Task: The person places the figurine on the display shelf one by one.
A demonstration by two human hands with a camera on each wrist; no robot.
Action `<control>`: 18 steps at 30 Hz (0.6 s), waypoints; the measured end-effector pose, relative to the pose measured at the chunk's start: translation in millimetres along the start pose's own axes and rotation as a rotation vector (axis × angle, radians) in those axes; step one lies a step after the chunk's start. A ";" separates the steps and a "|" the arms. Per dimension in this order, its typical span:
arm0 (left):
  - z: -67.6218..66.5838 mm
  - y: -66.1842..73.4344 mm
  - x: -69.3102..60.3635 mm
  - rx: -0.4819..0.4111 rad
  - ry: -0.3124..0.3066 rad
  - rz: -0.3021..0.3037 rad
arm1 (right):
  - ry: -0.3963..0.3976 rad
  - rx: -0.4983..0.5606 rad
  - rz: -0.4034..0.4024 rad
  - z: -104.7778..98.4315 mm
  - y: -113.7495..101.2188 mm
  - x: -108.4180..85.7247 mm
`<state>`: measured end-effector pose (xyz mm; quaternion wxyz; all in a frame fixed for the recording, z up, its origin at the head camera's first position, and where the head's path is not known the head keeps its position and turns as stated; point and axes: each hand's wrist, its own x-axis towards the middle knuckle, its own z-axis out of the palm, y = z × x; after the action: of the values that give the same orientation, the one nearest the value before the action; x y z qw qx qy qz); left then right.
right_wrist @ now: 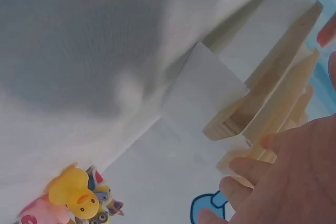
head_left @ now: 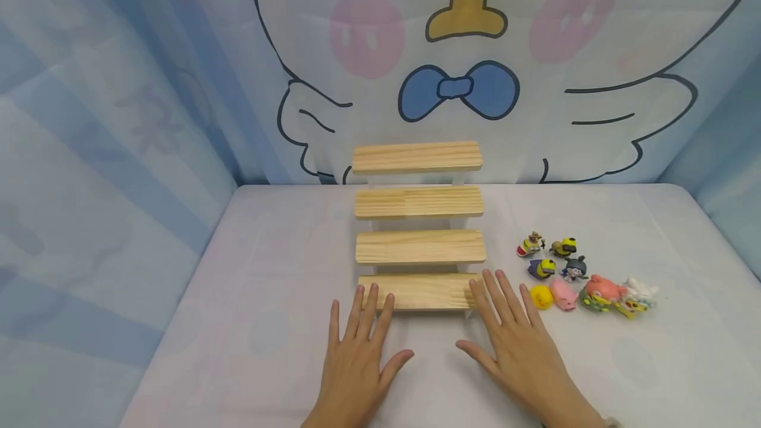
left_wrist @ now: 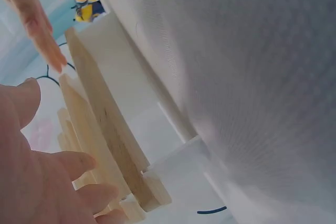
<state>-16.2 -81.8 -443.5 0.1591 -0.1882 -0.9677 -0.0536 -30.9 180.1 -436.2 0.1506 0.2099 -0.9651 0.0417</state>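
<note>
Hands spread, gripping nothing — only the head view shows four plank tops.

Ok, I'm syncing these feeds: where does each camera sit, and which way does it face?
Head: on the head, facing forward and down at the wooden shelf, toy figures and backdrop; left hand and right hand show.
Left wrist: on that wrist, facing the wooden shelf at a slant; left hand shows, right hand beyond.
Right wrist: on that wrist, slanted toward the wooden shelf; right hand shows, part of the left hand at the picture's edge.
Both wrist views share the wooden shelf and toy figures.
</note>
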 end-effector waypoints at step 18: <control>-3.0 -4.7 4.0 -0.055 0.096 -0.021 | -0.001 0.021 0.012 -9.1 16.5 -1.6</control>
<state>-20.6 -85.2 -439.6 0.1997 -0.1797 -0.9589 -0.0910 -33.9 197.0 -428.3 0.1478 0.2056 -0.9660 0.0529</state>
